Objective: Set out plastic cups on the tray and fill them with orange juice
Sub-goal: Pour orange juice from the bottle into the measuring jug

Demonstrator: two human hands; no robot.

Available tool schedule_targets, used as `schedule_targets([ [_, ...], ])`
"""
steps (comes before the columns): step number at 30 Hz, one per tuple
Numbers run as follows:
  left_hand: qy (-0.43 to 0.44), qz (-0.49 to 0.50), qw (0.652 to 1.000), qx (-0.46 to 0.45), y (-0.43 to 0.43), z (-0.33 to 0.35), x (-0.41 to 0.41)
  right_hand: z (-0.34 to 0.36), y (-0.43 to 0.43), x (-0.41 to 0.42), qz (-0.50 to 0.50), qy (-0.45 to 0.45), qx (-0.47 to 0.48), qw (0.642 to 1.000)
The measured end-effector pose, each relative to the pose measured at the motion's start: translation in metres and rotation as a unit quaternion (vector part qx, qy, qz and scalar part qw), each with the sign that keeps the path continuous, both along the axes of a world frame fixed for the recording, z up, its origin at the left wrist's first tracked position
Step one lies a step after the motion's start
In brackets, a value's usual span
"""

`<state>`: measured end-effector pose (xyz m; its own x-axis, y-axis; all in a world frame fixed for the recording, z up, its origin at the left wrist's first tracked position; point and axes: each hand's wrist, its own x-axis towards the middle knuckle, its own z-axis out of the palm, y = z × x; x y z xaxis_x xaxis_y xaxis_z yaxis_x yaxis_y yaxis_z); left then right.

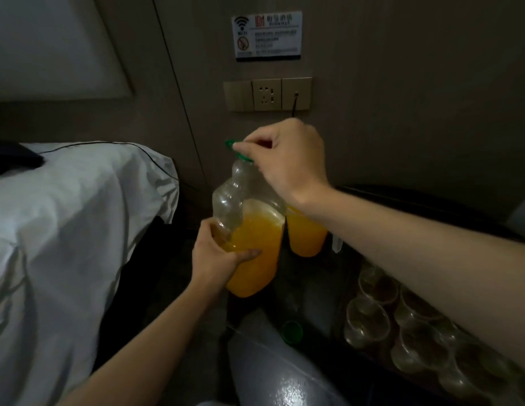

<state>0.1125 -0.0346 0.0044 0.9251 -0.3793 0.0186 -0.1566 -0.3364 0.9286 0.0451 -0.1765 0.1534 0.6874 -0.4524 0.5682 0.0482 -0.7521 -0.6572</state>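
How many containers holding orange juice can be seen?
2: a big bottle gripped by the left hand, and another container just behind it, its top hidden under the right wrist. Others may be hidden.

Bottle [249, 235] is just left of filled cup [306, 235]; empty cups [369, 320] nearer, rightward; bed [65, 230] leftmost.

Clear glossy plastic bottle [249, 218]; clear plastic cups [369, 320]; white creased cloth sheet [73, 224].
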Motion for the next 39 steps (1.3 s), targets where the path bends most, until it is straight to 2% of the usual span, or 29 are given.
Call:
schedule_targets([
  [5,0.062,0.019,0.996,-0.068,-0.008,-0.037,-0.012,-0.028,0.012,-0.010,0.013,0.002,-0.110,0.994],
  [13,0.084,0.032,0.990,-0.108,-0.003,-0.072,-0.033,-0.063,0.015,-0.035,0.082,0.061,-0.191,0.976],
  [15,0.075,0.034,0.990,-0.113,-0.002,-0.076,-0.038,-0.065,0.015,-0.047,0.096,0.030,-0.182,0.978],
  [18,0.047,0.049,0.991,-0.116,-0.004,-0.081,-0.045,-0.072,0.016,-0.072,0.076,-0.066,-0.149,0.984],
  [21,0.029,0.045,0.992,-0.116,-0.005,-0.087,-0.046,-0.099,0.020,-0.095,0.007,-0.077,-0.087,0.993],
  [23,0.026,0.035,0.992,-0.120,-0.005,-0.088,-0.047,-0.120,0.024,-0.103,-0.049,0.022,-0.042,0.998],
  [24,0.025,0.032,0.991,-0.129,-0.005,-0.089,-0.048,-0.130,0.026,-0.105,-0.063,0.119,-0.039,0.990],
  [26,0.025,0.022,0.990,-0.140,-0.004,-0.091,-0.050,-0.148,0.032,-0.104,-0.058,0.336,-0.072,0.937],
  [28,0.021,-0.005,0.992,-0.128,-0.001,-0.091,-0.054,-0.161,0.041,-0.100,-0.033,0.467,-0.088,0.879],
  [30,0.013,-0.023,0.993,-0.118,0.003,-0.088,-0.057,-0.173,0.047,-0.095,-0.017,0.531,-0.078,0.844],
  [33,0.003,-0.016,0.989,-0.145,0.006,-0.084,-0.055,-0.191,0.050,-0.086,-0.009,0.584,-0.070,0.809],
  [39,-0.052,0.006,0.987,-0.151,0.009,-0.084,-0.051,-0.220,0.046,-0.075,-0.018,0.614,-0.084,0.785],
])
